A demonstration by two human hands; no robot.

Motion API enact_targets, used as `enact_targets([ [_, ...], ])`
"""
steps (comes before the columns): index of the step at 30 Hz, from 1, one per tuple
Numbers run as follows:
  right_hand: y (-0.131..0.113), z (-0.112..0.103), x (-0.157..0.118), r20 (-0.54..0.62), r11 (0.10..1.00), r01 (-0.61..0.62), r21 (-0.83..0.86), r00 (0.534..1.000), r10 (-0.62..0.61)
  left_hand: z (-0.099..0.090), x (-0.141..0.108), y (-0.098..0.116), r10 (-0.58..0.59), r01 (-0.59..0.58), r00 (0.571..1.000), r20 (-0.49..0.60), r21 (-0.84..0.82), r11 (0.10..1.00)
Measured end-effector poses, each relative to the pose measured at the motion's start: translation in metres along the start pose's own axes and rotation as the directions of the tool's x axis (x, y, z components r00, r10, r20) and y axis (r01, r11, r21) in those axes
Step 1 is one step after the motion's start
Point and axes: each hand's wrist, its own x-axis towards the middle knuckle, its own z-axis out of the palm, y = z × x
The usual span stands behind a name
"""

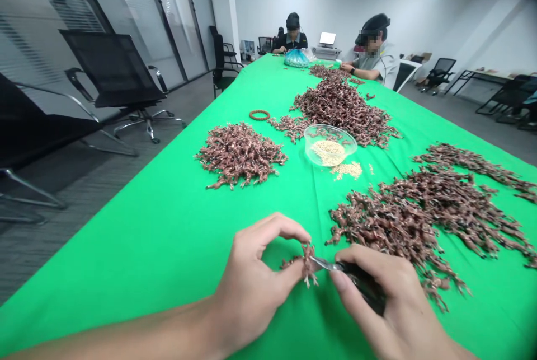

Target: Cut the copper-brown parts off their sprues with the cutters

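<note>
My left hand [251, 287] pinches a small cluster of brown moulded pieces [308, 265] between thumb and fingers. My right hand [390, 304] grips small black-handled snips [361, 284], and their metal tip [321, 262] touches the cluster. Just beyond my right hand lies a large heap of similar brown pieces [419, 220]. Further up the green-covered table [126, 237] are more heaps [239, 153] [344, 111]. A clear plastic bowl [329, 144] holds small beige bits, and a loose patch of them [347, 169] lies beside it.
A brown ring [259, 115] lies on the cloth. Two co-workers [289, 35] [373, 52] sit at the far end near a blue bag [296, 59] and a laptop [327, 39]. Black office chairs [113, 74] stand along the left side.
</note>
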Motion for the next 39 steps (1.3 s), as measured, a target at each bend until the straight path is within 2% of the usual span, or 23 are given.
enact_targets([
  [5, 0.0026, -0.0005, 0.0, 0.006, 1.0, 0.01, 0.021, 1.0, -0.01, -0.0003, 0.001, 0.0007, -0.03, 0.031, 0.999, 0.022, -0.042, 0.999],
  [10, 0.0045, 0.0006, 0.004, -0.115, 0.998, 0.064, -0.008, 0.991, -0.064, 0.0018, 0.0036, -0.0001, -0.187, 0.203, 0.978, 0.092, -0.222, 0.954],
  [15, 0.0052, 0.0007, 0.0051, -0.14, 0.992, 0.117, -0.044, 0.983, -0.122, 0.0023, 0.0077, 0.0023, -0.304, 0.322, 0.947, 0.108, -0.292, 0.901],
  [19, 0.0078, 0.0019, 0.0046, -0.16, 0.987, 0.14, -0.073, 0.976, -0.15, 0.0024, 0.0079, 0.0046, -0.354, 0.381, 0.925, 0.141, -0.343, 0.859],
  [33, 0.0087, 0.0025, 0.0043, -0.148, 0.976, 0.187, -0.109, 0.968, -0.202, 0.0025, 0.0062, 0.0007, -0.345, 0.402, 0.915, 0.211, -0.38, 0.833],
  [36, 0.0063, 0.0015, 0.0039, -0.136, 0.979, 0.18, -0.096, 0.972, -0.192, 0.0024, 0.0054, 0.0002, -0.313, 0.363, 0.93, 0.191, -0.35, 0.864],
  [39, 0.0037, 0.0006, 0.0034, -0.1, 0.989, 0.13, -0.063, 0.986, -0.136, 0.0022, 0.0042, -0.0002, -0.235, 0.266, 0.962, 0.138, -0.289, 0.92],
])
